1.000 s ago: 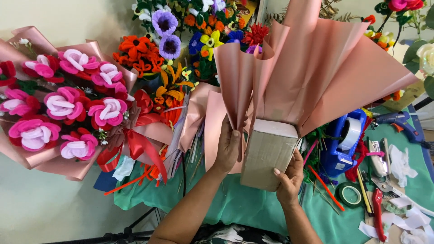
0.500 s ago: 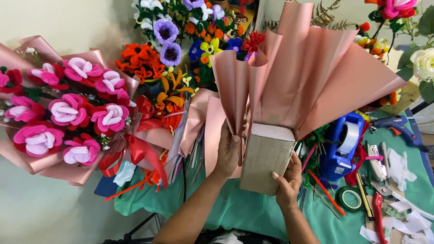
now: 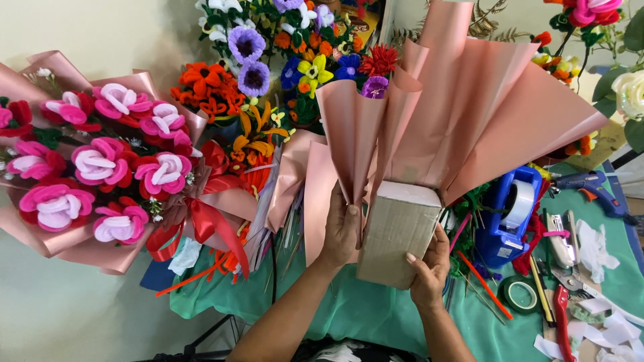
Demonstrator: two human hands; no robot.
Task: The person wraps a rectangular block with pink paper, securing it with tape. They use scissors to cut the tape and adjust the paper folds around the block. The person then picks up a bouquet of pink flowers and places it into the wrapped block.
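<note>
Above the green table [image 3: 349, 315], left hand [image 3: 342, 228] pinching pink paper [image 3: 355, 134] against cardboard box [image 3: 396, 228], right hand [image 3: 429, 265] seemingly cupping its lower corner.

A plain brown cardboard box [image 3: 397, 231] stands upright near the middle of the scene, tilted slightly so its top leans right. Folded sheets of matte pink wrapping paper [image 3: 463, 114] rise from around its upper end, fanning far and right, with one narrow pleated cone at its left side.
</note>
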